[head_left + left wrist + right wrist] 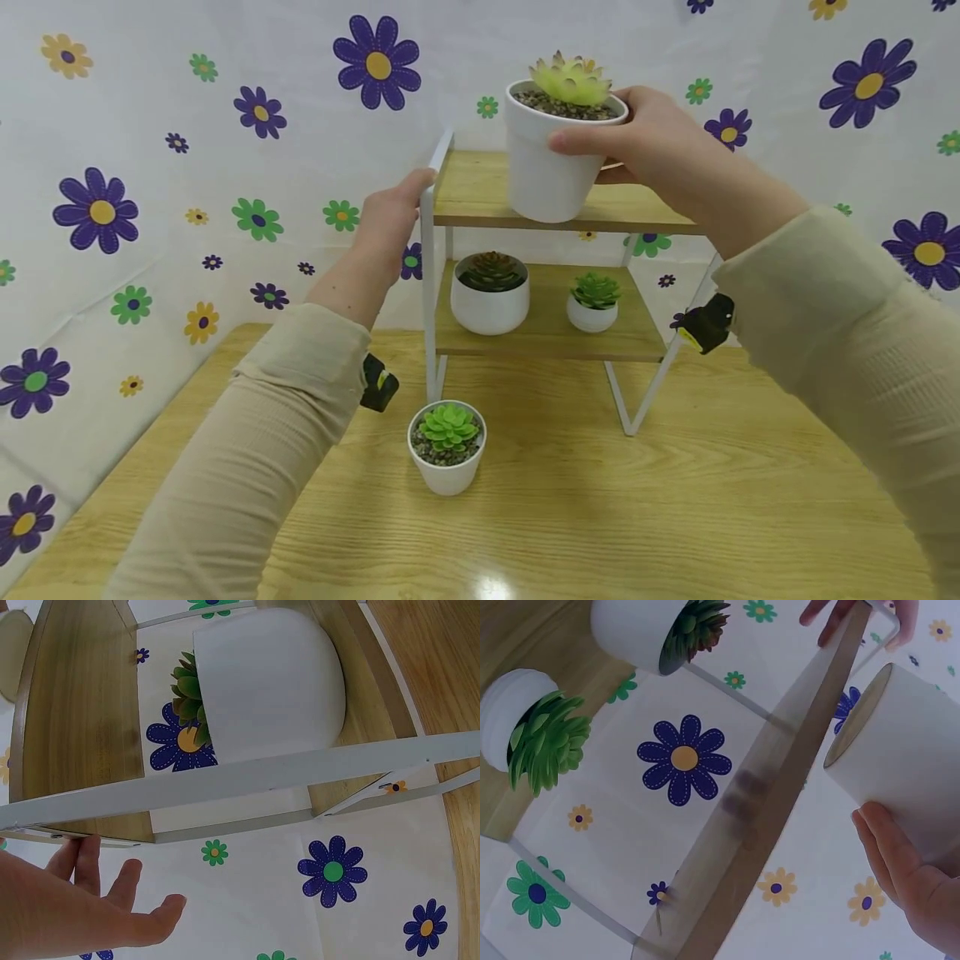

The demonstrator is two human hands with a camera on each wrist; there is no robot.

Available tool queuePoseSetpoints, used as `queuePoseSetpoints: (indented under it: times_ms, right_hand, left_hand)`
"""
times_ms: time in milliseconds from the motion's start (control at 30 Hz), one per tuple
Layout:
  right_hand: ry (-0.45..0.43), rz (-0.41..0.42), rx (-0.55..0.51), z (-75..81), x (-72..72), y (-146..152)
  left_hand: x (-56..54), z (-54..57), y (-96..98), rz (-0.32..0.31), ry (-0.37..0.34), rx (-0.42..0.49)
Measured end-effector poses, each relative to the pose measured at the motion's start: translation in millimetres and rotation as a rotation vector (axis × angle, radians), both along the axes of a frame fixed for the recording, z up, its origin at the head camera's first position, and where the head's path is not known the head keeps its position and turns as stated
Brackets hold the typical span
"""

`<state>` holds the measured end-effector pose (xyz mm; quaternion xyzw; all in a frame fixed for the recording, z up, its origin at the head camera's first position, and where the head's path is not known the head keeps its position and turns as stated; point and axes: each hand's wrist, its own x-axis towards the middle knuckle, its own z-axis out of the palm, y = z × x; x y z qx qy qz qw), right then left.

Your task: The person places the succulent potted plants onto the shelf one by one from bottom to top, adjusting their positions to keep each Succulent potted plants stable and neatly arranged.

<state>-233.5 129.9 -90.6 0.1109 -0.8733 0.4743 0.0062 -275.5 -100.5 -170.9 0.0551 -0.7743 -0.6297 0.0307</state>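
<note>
My right hand grips a tall white pot by its side, thumb in front near the rim. A yellow-green succulent grows from pebbles in it. In the right wrist view the bottom of the pot is apart from the top board. My left hand holds the upper left corner of a two-tier plant shelf, which has wooden boards and a white metal frame. Seen from the left wrist, its fingers touch the frame at the board's end.
On the lower board stand a wide white pot with a dark succulent and a small white pot with a green one. Another potted green succulent stands on the wooden table, before the shelf's left leg. A flowered cloth hangs behind.
</note>
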Motion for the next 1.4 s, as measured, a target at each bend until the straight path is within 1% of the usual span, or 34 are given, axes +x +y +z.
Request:
queuePoseSetpoints:
  times_ms: [200,300,433,500,733,933,1067,1200,1333,1400]
  right_hand:
    - [-0.036,-0.019,0.008,-2.2,-13.1,-10.4]
    - [-0.029,-0.038,0.025,-2.3,-19.0,-13.9]
    - [-0.016,-0.051,0.034,-1.9,-25.7,-19.0]
    - [-0.018,-0.060,0.025,-2.4,-27.8,-22.1]
    - [-0.016,-0.085,-0.021,-5.7,-35.1,-33.2]
    - [-0.034,-0.106,-0.046,-6.2,-40.4,-41.0]
    - [-0.054,-0.126,-0.030,-5.8,-35.3,-43.0]
    - [-0.089,-0.142,-0.010,-5.4,-24.3,-40.6]
    - [-0.122,-0.098,-0.016,-7.4,-5.8,-31.4]
    - [-0.115,-0.045,-0.018,-11.6,7.4,-24.5]
  left_hand:
    - [0.1,-0.7,0.0,0.000,-0.015,0.003]
    - [0.5,-0.1,-0.3,0.003,-0.016,-0.003]
    - [0.8,0.8,0.5,0.014,-0.020,0.012]
    - [0.9,1.1,1.7,0.013,-0.022,0.021]
    - [0.9,-0.9,0.8,0.004,0.005,0.020]
    - [1.8,-1.7,-1.3,0.002,0.003,0.017]
    - [2.1,-1.0,-1.7,0.001,-0.002,0.012]
    - [1.7,-0.7,-1.6,0.002,-0.002,-0.002]
    - [1.7,-0.2,-1.6,0.001,-0.003,-0.011]
    - [2.1,0.2,-1.5,0.002,-0.002,-0.008]
